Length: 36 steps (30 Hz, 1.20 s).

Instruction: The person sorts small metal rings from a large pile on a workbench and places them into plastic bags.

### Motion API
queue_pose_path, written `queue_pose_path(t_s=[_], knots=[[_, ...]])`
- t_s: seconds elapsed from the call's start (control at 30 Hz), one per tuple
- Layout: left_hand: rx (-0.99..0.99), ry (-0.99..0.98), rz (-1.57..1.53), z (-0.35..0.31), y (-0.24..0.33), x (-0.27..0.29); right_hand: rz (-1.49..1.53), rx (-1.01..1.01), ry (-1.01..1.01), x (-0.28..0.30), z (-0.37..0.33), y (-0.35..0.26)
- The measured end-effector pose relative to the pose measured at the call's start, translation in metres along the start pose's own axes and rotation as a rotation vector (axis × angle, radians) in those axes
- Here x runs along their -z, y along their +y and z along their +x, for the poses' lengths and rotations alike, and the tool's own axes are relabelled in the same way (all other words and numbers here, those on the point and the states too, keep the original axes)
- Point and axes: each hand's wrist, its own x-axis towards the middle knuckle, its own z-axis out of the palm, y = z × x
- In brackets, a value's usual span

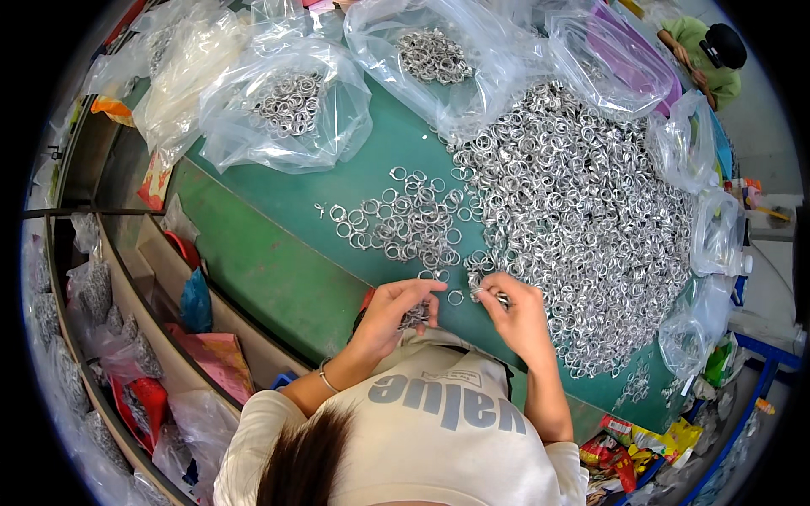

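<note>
My left hand (386, 314) is curled at the table's near edge, cupping several silver metal rings (415, 316) against its palm. To its right, my right hand (519, 319) is closed, thumb and fingers drawn together, with a few rings (504, 298) in its grasp; how many is hidden. It touches the near left edge of a large heap of rings (582, 219). A single ring (456, 297) lies between the two hands. Beyond them, a smaller loose spread of rings (413, 223) rests on the green tabletop (291, 207).
Clear plastic bags with rings inside, one at the far left (287, 114) and another at far centre (434, 55), line the back. More bags (715, 232) edge the right. Wooden shelving (139, 253) stands left. A person in green (717, 51) is at the far right.
</note>
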Motion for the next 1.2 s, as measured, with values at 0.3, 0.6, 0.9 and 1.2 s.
queue_pose_path(t_s=[0.3, 0.6, 0.9, 1.2], knots=[[-0.011, 0.004, -0.008, -0.003, 0.004, 0.001, 1.025, -0.518, -0.083, 0.030, 0.000, 0.008], [-0.076, 0.048, 0.015, 0.003, 0.003, -0.006, 0.571, -0.472, 0.129, 0.074, -0.020, 0.015], [0.004, 0.117, 0.059, 0.009, 0.005, -0.026, 0.086, -0.060, 1.128, 0.191, -0.058, 0.017], [-0.043, 0.098, 0.155, 0.013, -0.006, -0.031, -0.430, 0.322, 1.616, 0.270, -0.028, 0.053]])
